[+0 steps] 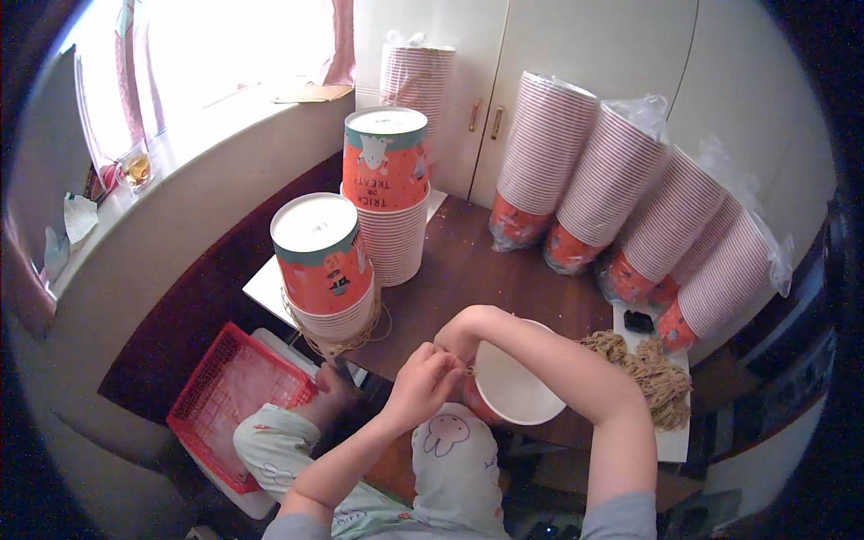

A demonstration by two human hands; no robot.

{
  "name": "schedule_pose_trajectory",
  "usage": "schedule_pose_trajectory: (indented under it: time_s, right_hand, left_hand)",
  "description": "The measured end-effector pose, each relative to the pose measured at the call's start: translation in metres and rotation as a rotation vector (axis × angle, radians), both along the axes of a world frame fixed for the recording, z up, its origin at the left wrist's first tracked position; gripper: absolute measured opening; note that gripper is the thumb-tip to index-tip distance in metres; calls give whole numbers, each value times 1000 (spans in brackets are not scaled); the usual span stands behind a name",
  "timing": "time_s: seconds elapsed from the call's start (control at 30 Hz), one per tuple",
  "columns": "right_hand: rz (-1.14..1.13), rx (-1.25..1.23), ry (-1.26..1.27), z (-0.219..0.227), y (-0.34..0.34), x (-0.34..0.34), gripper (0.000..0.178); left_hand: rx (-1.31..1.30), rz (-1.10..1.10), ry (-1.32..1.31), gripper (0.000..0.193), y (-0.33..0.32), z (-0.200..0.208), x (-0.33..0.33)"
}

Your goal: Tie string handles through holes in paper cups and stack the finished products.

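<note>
A paper bucket (516, 382), white inside and orange outside, tilts at the table's front edge by my knee, its mouth toward me. My left hand (421, 389) is closed in a pinch at the bucket's left side; a tiny tan bit, perhaps cord, shows by its fingertips, but what it grips cannot be made out. My right arm reaches across the bucket's mouth. My right hand (470, 329) bends down over the left rim toward my left fingers, its own fingertips hidden. Left of them, an upside-down stack of orange buckets (324, 270) has tan cord loops (382, 324) around its base.
Behind stands a taller upside-down bucket stack (387, 171). Several plastic-wrapped bucket stacks (549, 144) lean along the white cabinet (594, 45). A heap of tan cord (652, 378) and a small black object (638, 321) lie at right. A red basket (236, 387) sits lower left.
</note>
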State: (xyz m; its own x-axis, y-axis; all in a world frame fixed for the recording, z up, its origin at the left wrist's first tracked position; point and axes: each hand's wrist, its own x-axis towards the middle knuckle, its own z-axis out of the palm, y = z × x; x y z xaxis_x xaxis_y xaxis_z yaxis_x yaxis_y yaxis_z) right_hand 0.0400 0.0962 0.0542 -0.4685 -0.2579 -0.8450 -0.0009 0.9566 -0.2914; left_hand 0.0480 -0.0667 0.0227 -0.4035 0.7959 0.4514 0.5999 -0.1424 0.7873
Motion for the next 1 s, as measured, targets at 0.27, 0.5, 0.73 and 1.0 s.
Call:
schedule_pose_trajectory:
  time_s: [0.27,0.5,0.73,1.0]
  right_hand:
    - [-859,-627,442,43,27,42,25]
    - [-1611,-1594,964,61,48,149,20]
    - [-1564,-163,1162,-11,93,267,19]
    - [-716,96,1545,33,3,191,15]
  left_hand:
    - [-9,-84,-167,11,1,-6,-4]
    - [-215,-398,-918,14,6,-6,-14]
    - [-273,-445,-1042,13,18,-5,-13]
    - [-350,-491,-1126,12,21,-11,-17]
